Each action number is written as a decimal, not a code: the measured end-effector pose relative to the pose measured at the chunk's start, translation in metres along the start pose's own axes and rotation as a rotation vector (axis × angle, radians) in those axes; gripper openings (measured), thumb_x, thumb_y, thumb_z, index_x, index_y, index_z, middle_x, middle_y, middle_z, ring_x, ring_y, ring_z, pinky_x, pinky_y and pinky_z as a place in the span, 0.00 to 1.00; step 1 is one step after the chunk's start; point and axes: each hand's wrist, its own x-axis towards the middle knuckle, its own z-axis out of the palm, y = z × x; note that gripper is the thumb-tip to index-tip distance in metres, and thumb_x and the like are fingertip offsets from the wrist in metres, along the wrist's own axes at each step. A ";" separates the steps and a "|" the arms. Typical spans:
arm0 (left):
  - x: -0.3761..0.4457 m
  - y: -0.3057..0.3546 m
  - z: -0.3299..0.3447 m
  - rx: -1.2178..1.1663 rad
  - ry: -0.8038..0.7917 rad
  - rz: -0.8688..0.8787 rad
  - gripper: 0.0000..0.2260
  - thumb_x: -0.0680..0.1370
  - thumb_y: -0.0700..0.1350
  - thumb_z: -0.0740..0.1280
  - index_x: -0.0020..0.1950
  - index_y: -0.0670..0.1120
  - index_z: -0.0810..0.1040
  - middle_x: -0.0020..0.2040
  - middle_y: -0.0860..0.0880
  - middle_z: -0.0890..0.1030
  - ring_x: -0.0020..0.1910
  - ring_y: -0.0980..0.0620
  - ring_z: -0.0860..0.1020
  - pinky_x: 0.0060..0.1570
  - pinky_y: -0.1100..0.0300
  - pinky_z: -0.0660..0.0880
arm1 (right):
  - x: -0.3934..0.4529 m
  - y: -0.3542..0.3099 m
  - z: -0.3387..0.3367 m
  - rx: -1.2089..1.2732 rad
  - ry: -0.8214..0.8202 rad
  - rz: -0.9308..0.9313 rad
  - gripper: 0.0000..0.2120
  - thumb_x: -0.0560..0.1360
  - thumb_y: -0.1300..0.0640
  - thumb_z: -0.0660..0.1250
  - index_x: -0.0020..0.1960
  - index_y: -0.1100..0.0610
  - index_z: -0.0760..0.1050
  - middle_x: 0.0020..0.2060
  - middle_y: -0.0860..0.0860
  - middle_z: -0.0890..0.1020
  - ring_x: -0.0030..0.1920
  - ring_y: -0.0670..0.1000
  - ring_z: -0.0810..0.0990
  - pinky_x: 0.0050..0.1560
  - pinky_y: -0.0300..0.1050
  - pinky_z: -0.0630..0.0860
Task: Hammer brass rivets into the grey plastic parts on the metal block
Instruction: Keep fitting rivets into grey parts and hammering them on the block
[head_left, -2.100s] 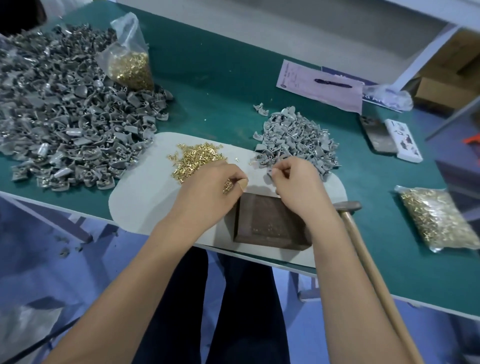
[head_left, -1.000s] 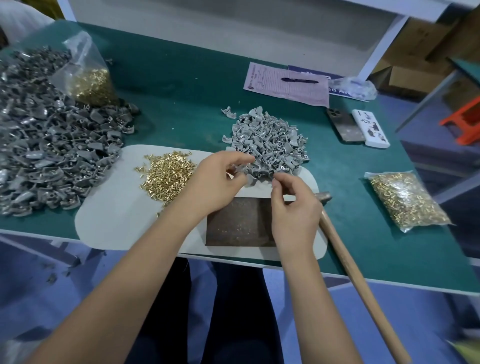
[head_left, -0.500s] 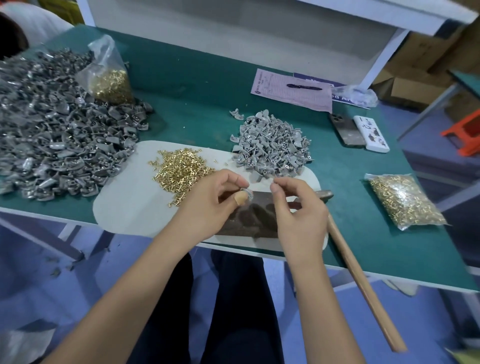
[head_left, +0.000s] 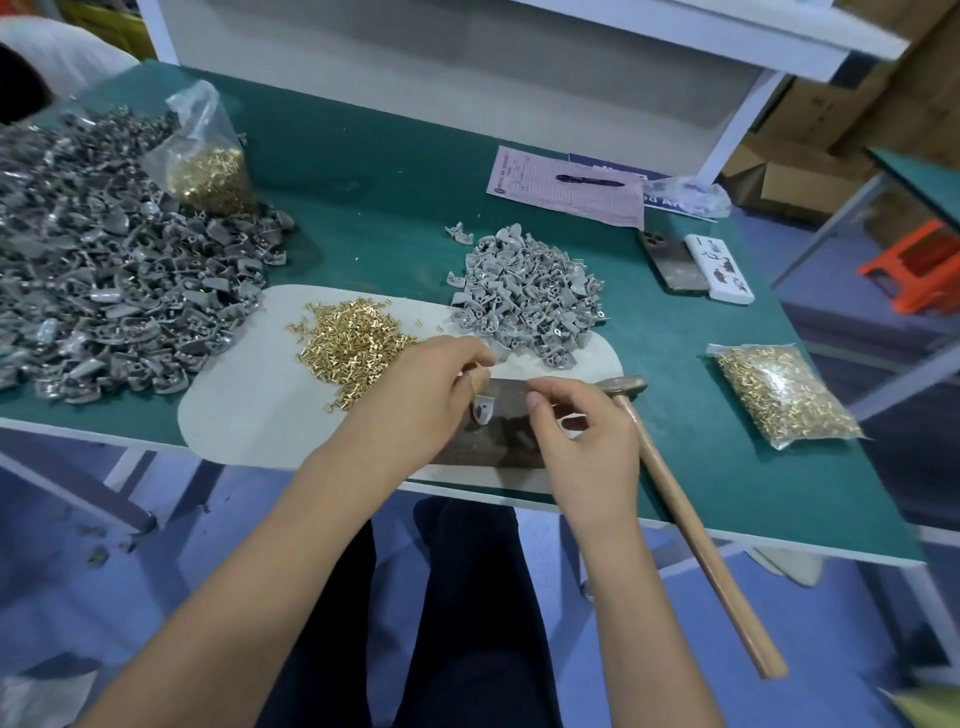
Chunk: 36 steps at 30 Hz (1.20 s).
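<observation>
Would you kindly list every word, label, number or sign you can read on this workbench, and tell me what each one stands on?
"d A": only these white letters show on the blue sheet under the pink form; the rest is covered.
Pink form: printed lines and a round stamp, too small to read.
White box beside the phone: dark figures, perhaps characters, too blurred to read.
Nothing else carries legible text.

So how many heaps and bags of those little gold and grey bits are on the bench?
Loose heaps of grey plastic parts: 2, a big one and a smaller one
Loose heaps of brass rivets: 1
Clear bags of brass rivets: 2
Total: 5
</observation>
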 end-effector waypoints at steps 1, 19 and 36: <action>-0.005 -0.001 0.003 -0.011 0.050 -0.013 0.06 0.81 0.50 0.65 0.57 0.53 0.78 0.51 0.56 0.79 0.48 0.60 0.76 0.47 0.65 0.70 | 0.000 0.000 -0.001 0.000 -0.007 0.012 0.09 0.76 0.63 0.72 0.49 0.51 0.85 0.43 0.42 0.86 0.47 0.48 0.83 0.50 0.44 0.79; -0.025 -0.012 0.002 -0.012 0.046 0.002 0.03 0.75 0.45 0.74 0.47 0.53 0.85 0.41 0.55 0.76 0.39 0.56 0.74 0.43 0.54 0.74 | 0.006 -0.016 0.013 -0.321 -0.268 -0.180 0.06 0.75 0.57 0.74 0.45 0.46 0.85 0.39 0.42 0.79 0.47 0.51 0.78 0.53 0.59 0.74; -0.028 -0.011 0.004 0.087 0.099 -0.009 0.02 0.76 0.49 0.72 0.46 0.56 0.85 0.39 0.54 0.74 0.41 0.54 0.75 0.38 0.54 0.73 | 0.011 -0.053 0.011 -0.913 -0.366 -0.290 0.10 0.80 0.49 0.64 0.52 0.43 0.84 0.47 0.44 0.82 0.54 0.52 0.73 0.51 0.49 0.63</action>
